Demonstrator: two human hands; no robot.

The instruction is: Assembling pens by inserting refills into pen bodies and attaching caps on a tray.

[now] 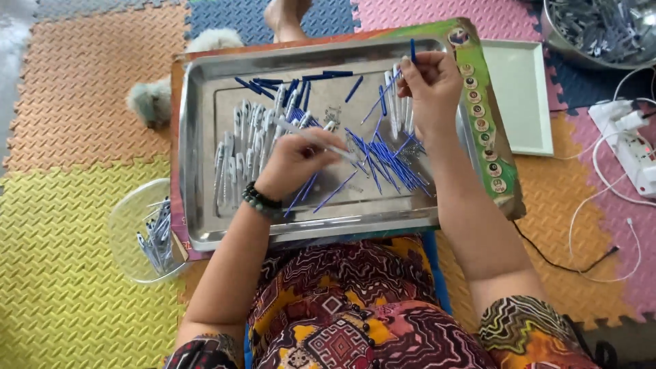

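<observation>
Your left hand (295,162), a bead bracelet (262,201) at its wrist, has its fingers pinched together on a white pen barrel (316,140) held over the middle of the metal tray (198,137). Your right hand (430,85) is raised over the tray's far right corner, fingers closed on a thin blue refill (413,49) that points up. Loose blue refills (389,164) lie heaped between your hands; white barrels (242,140) lie in rows just left of your left hand. A clear bowl (126,219) with more pens sits on the floor mat at the left.
</observation>
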